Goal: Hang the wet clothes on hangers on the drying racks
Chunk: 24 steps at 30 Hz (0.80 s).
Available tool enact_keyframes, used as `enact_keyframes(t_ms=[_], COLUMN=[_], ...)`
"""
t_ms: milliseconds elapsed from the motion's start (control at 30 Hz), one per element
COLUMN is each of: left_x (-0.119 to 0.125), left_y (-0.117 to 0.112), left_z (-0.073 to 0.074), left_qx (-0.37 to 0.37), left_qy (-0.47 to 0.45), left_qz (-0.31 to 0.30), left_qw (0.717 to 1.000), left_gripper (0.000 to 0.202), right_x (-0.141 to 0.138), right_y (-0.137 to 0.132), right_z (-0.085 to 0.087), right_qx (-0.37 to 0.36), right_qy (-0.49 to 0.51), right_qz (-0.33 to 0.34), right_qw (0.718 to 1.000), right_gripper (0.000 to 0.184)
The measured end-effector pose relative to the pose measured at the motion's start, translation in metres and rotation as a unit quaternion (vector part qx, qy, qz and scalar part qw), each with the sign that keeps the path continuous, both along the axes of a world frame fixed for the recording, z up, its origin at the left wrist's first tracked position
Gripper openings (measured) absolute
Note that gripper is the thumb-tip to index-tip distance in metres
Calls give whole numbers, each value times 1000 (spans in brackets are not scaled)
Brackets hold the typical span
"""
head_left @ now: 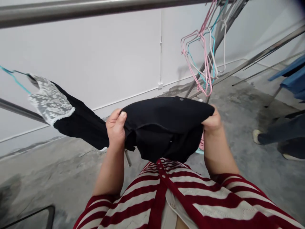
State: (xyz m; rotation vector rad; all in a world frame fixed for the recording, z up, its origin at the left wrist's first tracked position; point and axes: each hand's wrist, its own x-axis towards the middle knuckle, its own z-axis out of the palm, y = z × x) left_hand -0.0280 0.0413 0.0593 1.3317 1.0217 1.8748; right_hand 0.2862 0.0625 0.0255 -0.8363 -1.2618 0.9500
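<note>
Both my hands hold up a black garment (164,124) in front of my chest. My left hand (116,128) grips its left edge with the thumb on top. My right hand (213,121) pinches its right edge, fingers closed. The cloth has a small metal snap near its top and sags between the hands. Below it my red and white striped cardigan (181,197) shows.
A black garment with a white lace collar (51,101) hangs on a teal hanger at the left. Several pink, teal and white empty hangers (202,60) dangle from the metal drying rack (71,11). Another person's legs and shoe (258,136) stand at the right. Blue cloth (292,78) hangs far right.
</note>
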Motion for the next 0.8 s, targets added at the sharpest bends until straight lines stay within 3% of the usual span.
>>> enact_keyframes(t_ms=[133,233,300,367,433,500,567,600,700,800], left_x=[-11,-12,-7,1,14,27,36,38,34,18], left_y=[-2,-3,-3,-3,-2,-1,2,3,8,12], left_z=[6,6,7,9,11,12,11,10,6,-7], left_qx=[21,24,29,41,66,98,120,124,114,72], left_qy=[-21,64,137,215,320,432,506,523,497,402], left_qz=[35,26,-1,-48,-118,-183,-198,-188,-142,-119], left_qw=[999,997,990,975,938,878,831,822,848,905], left_gripper=[18,17,17,19,21,22,22,23,22,17], right_x=[-12,-10,-8,-12,-25,-46,-71,-82,-106,-117], right_y=[0,0,-1,-3,-4,-4,-3,-2,3,9], right_z=[-12,-28,-34,-33,-28,-23,-19,-17,-8,10], right_qx=[-52,-76,-83,-69,-29,11,34,39,70,155], right_qy=[-146,-190,-204,-193,-162,-151,-181,-203,-254,-267], right_qz=[47,47,87,146,203,230,232,216,109,4], right_qw=[987,978,972,968,965,961,955,954,959,951], right_gripper=[25,19,24,42,66,77,63,50,18,16])
